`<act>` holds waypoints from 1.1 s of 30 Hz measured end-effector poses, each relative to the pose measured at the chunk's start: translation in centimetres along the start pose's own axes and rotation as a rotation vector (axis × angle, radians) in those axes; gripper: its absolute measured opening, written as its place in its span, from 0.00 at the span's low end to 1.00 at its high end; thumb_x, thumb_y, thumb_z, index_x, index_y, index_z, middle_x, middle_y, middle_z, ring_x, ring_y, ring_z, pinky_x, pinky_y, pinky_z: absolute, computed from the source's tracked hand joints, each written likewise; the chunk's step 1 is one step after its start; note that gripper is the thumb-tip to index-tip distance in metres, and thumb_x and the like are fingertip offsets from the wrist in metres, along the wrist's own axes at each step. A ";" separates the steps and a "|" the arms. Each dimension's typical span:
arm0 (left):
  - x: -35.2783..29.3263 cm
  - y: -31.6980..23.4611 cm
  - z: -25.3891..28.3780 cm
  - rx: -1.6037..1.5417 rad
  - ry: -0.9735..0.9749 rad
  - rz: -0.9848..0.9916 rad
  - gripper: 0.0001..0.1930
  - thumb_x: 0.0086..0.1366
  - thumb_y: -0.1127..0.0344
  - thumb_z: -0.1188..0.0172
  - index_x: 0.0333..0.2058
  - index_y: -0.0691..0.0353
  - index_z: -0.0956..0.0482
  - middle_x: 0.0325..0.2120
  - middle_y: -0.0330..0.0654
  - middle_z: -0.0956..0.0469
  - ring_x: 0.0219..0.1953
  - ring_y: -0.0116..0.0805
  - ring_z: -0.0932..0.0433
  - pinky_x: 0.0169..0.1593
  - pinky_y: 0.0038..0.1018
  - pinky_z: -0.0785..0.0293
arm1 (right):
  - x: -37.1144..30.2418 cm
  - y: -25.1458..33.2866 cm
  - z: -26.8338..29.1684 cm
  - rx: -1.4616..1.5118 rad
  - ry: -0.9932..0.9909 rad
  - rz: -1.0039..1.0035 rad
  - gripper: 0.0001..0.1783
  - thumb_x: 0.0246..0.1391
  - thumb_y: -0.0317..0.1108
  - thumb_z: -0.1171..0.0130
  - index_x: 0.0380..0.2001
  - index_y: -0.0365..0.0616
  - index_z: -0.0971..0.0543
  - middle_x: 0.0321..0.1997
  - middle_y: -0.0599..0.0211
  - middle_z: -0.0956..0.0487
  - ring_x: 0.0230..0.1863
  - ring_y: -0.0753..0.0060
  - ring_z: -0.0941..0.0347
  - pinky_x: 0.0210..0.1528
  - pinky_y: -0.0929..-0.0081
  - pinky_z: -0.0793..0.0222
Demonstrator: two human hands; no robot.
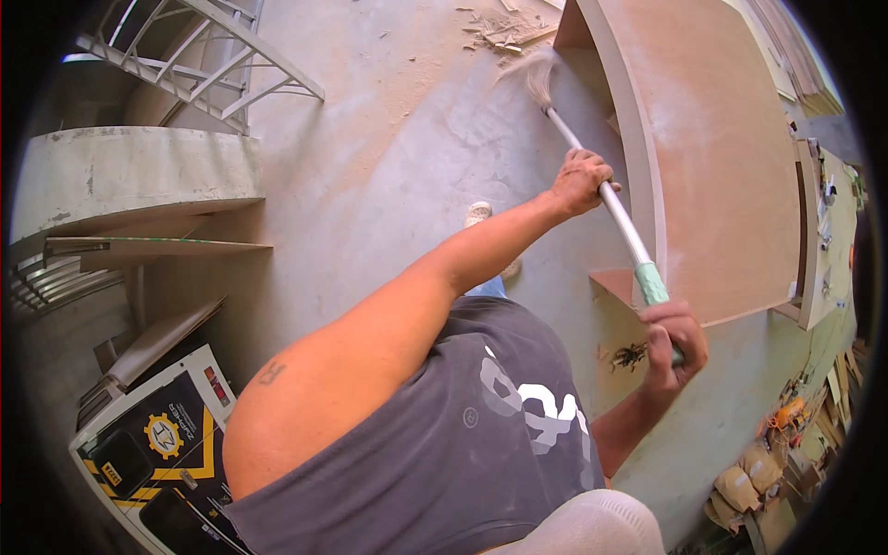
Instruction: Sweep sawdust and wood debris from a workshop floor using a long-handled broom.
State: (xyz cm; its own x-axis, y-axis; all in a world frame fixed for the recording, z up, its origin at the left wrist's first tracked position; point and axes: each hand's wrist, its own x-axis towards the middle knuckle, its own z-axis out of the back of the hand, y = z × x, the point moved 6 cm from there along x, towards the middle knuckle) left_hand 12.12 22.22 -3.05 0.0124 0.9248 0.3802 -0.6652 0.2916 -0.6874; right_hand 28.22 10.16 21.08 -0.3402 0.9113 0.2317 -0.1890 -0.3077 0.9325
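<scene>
A long broom [625,227] slants across the floor, with a pale metal handle and a light green grip at its near end. My left hand [583,181] wraps round the middle of the handle. Lower down and to the right, my right hand [675,344] is closed on the green grip. The soft, light bristles [536,76] meet the floor at the far end, slightly blurred, beside the open side of a wooden cabinet. Past them lies a heap of wood scraps and shavings [504,32].
A large brown wooden cabinet [721,166] stands close on my right. At the far left is a metal ladder-like frame [217,65], with a curved pale panel [139,176] nearer. A white vehicle [153,453] is at the lower left. Tools and wood offcuts [786,444] lie at the lower right.
</scene>
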 end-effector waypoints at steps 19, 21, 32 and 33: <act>-31.1 11.1 28.0 0.586 0.027 0.654 0.20 0.59 0.53 0.36 0.16 0.58 0.30 0.19 0.45 0.27 0.29 0.48 0.27 0.39 0.43 0.36 | 5.9 -4.7 -25.3 0.623 0.957 -0.280 0.09 0.52 0.31 0.43 0.29 0.35 0.20 0.36 0.61 0.19 0.37 0.71 0.27 0.43 0.71 0.31; -32.3 14.8 27.7 0.594 0.008 0.712 0.17 0.58 0.54 0.36 0.18 0.58 0.26 0.20 0.46 0.25 0.29 0.48 0.26 0.40 0.44 0.36 | 6.1 -5.2 -28.8 0.523 0.976 -0.328 0.07 0.52 0.29 0.43 0.30 0.35 0.21 0.36 0.65 0.20 0.36 0.71 0.28 0.44 0.71 0.32; -5.0 20.1 13.8 -0.049 -0.057 0.269 0.15 0.58 0.49 0.37 0.20 0.52 0.21 0.23 0.41 0.23 0.37 0.46 0.23 0.43 0.43 0.30 | 10.9 3.2 -25.1 -0.201 0.475 -0.107 0.03 0.46 0.22 0.46 0.25 0.32 0.24 0.33 0.56 0.20 0.29 0.68 0.28 0.34 0.74 0.33; -3.0 20.3 13.6 -0.058 -0.064 0.254 0.15 0.58 0.49 0.37 0.20 0.52 0.21 0.23 0.41 0.23 0.37 0.46 0.23 0.43 0.43 0.30 | 11.2 3.7 -25.2 -0.215 0.466 -0.099 0.03 0.46 0.22 0.46 0.25 0.32 0.24 0.33 0.56 0.20 0.29 0.68 0.28 0.34 0.74 0.33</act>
State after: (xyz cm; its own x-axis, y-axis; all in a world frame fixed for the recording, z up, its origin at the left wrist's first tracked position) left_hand -11.61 22.05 -9.73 -0.1976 0.9534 0.2280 -0.5973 0.0673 -0.7992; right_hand 0.49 12.31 20.15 -0.6758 0.7355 -0.0485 -0.4095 -0.3200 0.8544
